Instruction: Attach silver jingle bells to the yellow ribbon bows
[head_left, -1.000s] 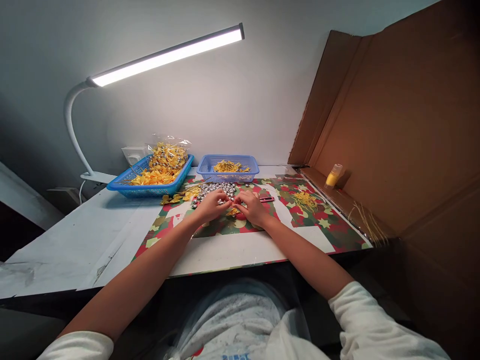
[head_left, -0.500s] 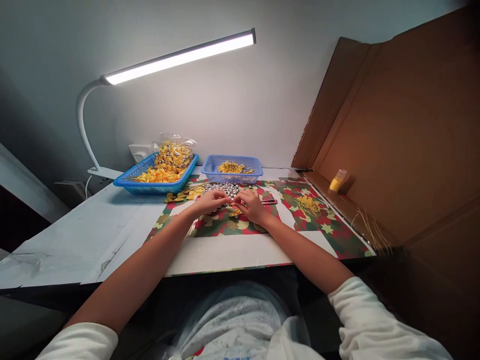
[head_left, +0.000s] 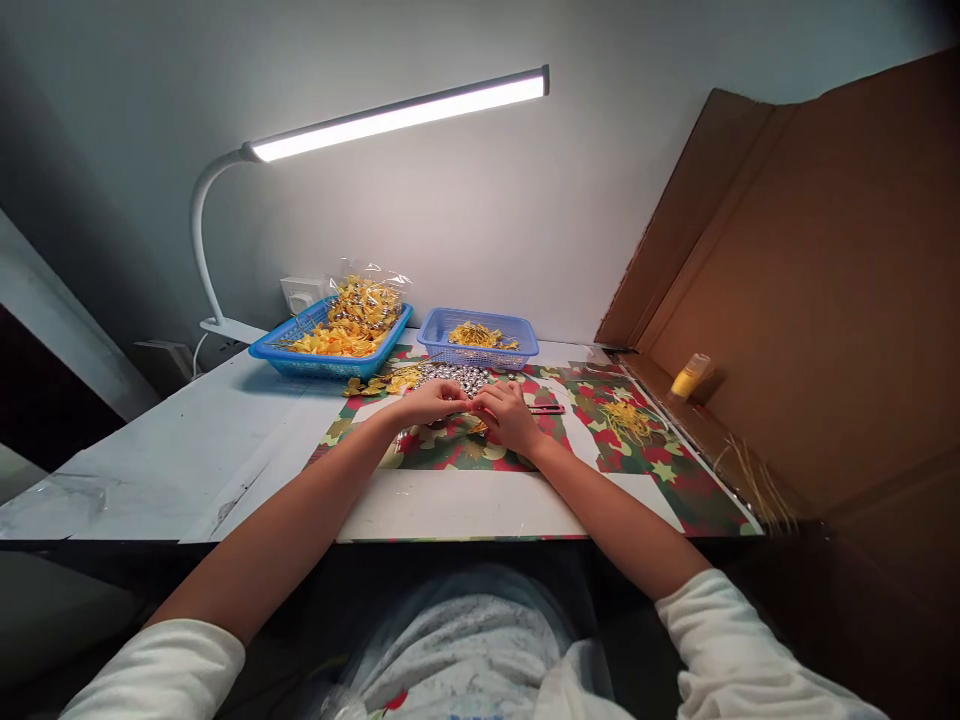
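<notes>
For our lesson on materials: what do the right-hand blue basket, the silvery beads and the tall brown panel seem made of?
Right-hand blue basket: probably moulded plastic, smooth, with regular perforations.
Silvery beads: shiny, with bright highlights; metal or metal-coated plastic, can't tell which.
Tall brown panel: likely matte cardboard, given its creases and ragged edge.

Inspected white table point(head_left: 165, 450), partly covered by camouflage-patterned sheet point(head_left: 450, 456). Took light blue basket point(head_left: 476, 357) as landmark. Recorded left of basket: deeper blue basket point(head_left: 315, 368), then white lamp base point(head_left: 234, 329) farther left. Recorded just in front of basket: heap of silver beads point(head_left: 463, 378). Noted in front and to its left: loose yellow pieces point(head_left: 380, 383). Noted in front and to its right: slim pink tool point(head_left: 549, 409), then, farther right, tangled yellow strands point(head_left: 628, 422).
</notes>
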